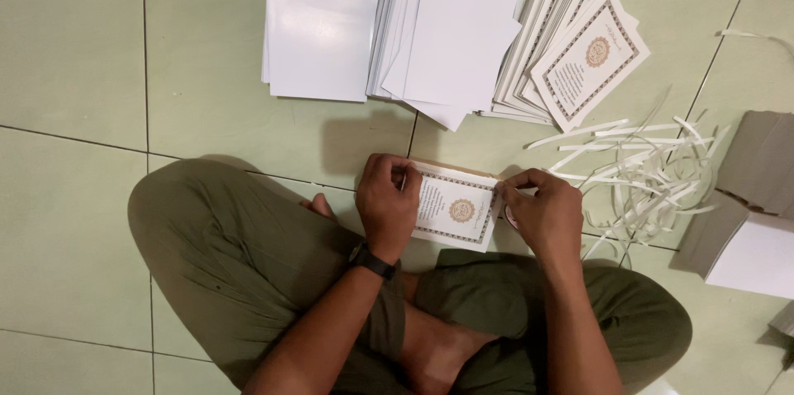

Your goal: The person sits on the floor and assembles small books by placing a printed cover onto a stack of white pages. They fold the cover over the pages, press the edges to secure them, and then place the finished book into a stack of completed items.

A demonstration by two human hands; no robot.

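Head view, looking down on a person seated cross-legged on a pale green tiled floor (74, 47). A printed card (453, 210), white with an ornate brown border and a round gold medallion at its centre, is held just above the lap between both hands. The left hand (387, 206) is closed over the card's left edge, fingers curled on top and thumb hidden beneath; a black wristwatch (370, 261) is worn at that wrist. The right hand (539, 215) is pinched at the card's right edge, thumb and forefinger drawn together on something thin there; whether a strip or only the edge itself is gripped cannot be told. A brown layer shows along the card's far edge.

Beyond the card, a row of stacks is laid out: a stack of blank white sheets (318, 27) farthest left, a fanned pile of white cards (447, 35) directly beyond, and a fanned pile of printed cards (579, 52) with the same border to the right. Right of the card, a loose heap of narrow white paper strips (645, 172) is spread on the floor, and past it grey-brown folded sheets (740, 213) are stacked.

Risks, as judged: the card may be creased or bent, since it is unsupported underneath and gripped only at two edges; a pull by the pinching hand that is not met by the left hand may skew or tear the edge; the border may be smudged where the left fingers are pressed; the loose strips, being near the right elbow and knee, may be scattered or carried onto the card.
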